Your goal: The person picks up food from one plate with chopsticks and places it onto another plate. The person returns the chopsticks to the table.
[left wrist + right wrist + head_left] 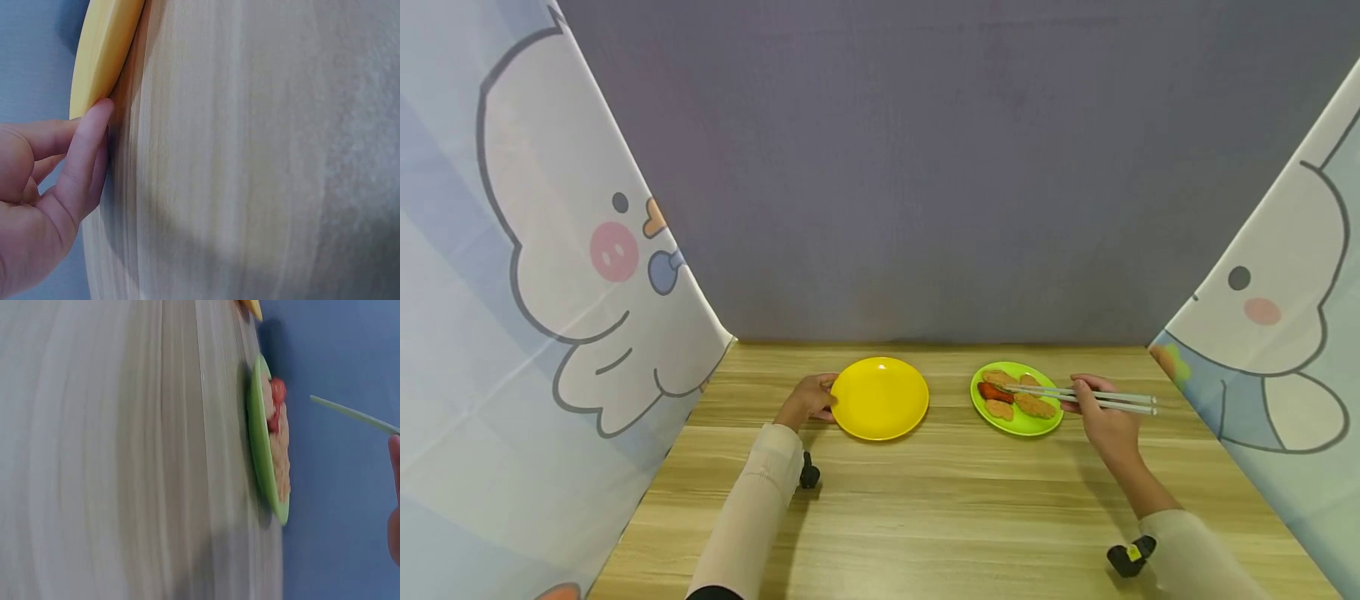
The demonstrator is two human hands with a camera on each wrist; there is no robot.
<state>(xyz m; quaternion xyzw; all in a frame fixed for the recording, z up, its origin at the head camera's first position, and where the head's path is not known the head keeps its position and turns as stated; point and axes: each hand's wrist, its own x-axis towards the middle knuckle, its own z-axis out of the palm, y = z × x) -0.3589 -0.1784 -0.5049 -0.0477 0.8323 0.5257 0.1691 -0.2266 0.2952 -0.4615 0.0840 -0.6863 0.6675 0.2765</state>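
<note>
An empty yellow plate (880, 398) lies on the wooden table (940, 500). My left hand (808, 402) holds its left rim; in the left wrist view the thumb (87, 150) presses against the yellow plate's edge (103, 53). To the right a green plate (1026, 422) carries several breaded nuggets (1036, 406) and a red piece (995, 392). My right hand (1105, 417) grips a pair of white chopsticks (1082, 397), whose tips reach over the food. The right wrist view shows the green plate (262, 456) edge-on and one chopstick (356, 415) above it.
Cartoon-printed curtains hang at the left (535, 292) and right (1285, 333), with a grey backdrop (925, 167) behind the table. A small black wrist camera (808, 475) sits by my left sleeve and another (1131, 557) by my right sleeve.
</note>
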